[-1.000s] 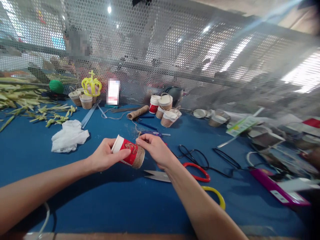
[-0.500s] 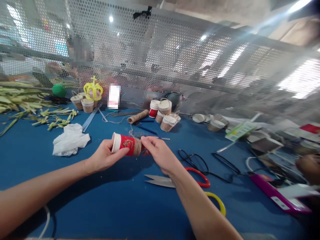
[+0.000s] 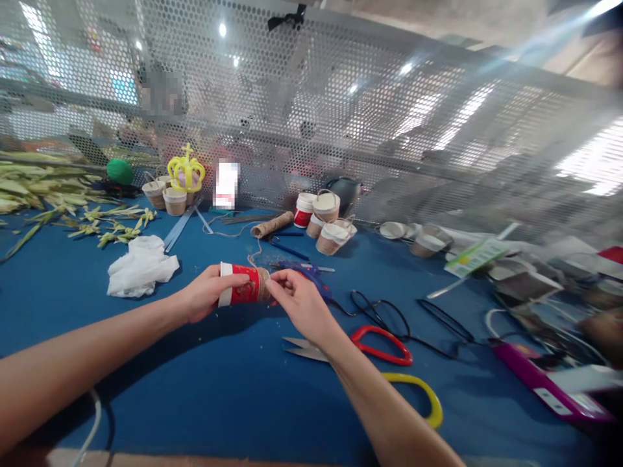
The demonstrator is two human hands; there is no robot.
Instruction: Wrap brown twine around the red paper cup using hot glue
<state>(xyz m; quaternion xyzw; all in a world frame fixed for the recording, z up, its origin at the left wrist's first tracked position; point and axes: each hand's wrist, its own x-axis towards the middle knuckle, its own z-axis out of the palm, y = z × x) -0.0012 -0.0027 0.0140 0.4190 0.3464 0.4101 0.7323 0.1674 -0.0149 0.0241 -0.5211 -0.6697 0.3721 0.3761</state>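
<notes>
A red and white paper cup [image 3: 239, 296] lies on its side in the air above the blue table, its white rim facing left. My left hand [image 3: 204, 295] is closed around the rim end, thumb along the red side. Brown twine [image 3: 263, 283] is wound round the base end. There my right hand [image 3: 299, 301] pinches the twine, its fingertips partly hiding the cup's bottom. A loose strand leads from the winding back to a twine roll [image 3: 273, 224]. Behind my right hand lies a blue glue gun [image 3: 318, 284], partly covered.
Large scissors [image 3: 306, 351] with red and yellow handles lie under my right forearm. Crumpled white cloth [image 3: 141, 267] is at left, near dried husks [image 3: 29, 188]. Twine-wrapped cups [image 3: 331, 239] stand at the back. Black cable and a purple power strip [image 3: 535, 379] lie right.
The cup has turned in my hands, and my left thumb now lies higher across its red side. My right fingers have shifted slightly left along the base; more of the glue gun shows.
</notes>
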